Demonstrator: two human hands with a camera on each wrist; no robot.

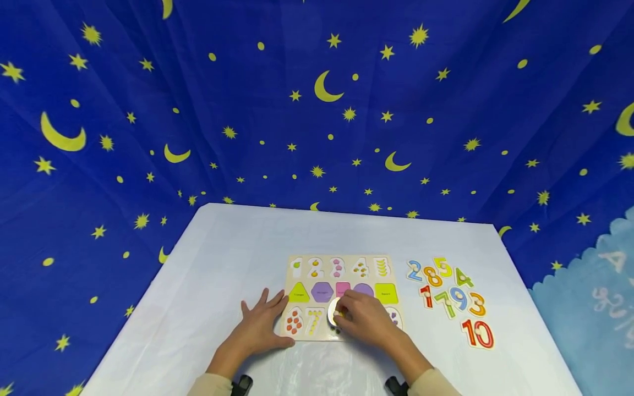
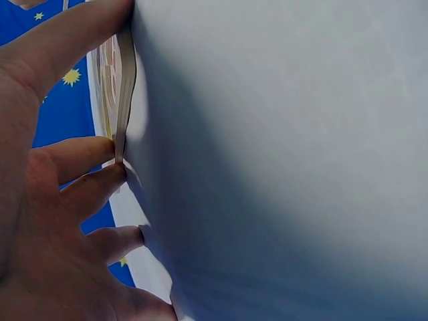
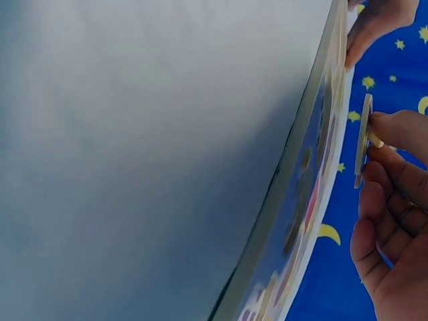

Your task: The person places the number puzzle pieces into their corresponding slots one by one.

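A pale wooden number puzzle board lies flat on the white table, with fruit pictures in its number-shaped recesses and a middle row of coloured shapes. My left hand rests at the board's left edge, fingers spread and thumb by the near left corner. Over the lower row, my right hand pinches the peg of a thin number puzzle piece between thumb and finger. The right wrist view shows this piece edge-on, apart from the board; its digit is hidden. In the left wrist view, the thumb and fingertips touch the board's edge.
Right of the board lie several loose number pieces, among them a blue 2, a green 4 and a red 10. A blue curtain with yellow stars and moons stands behind the white table.
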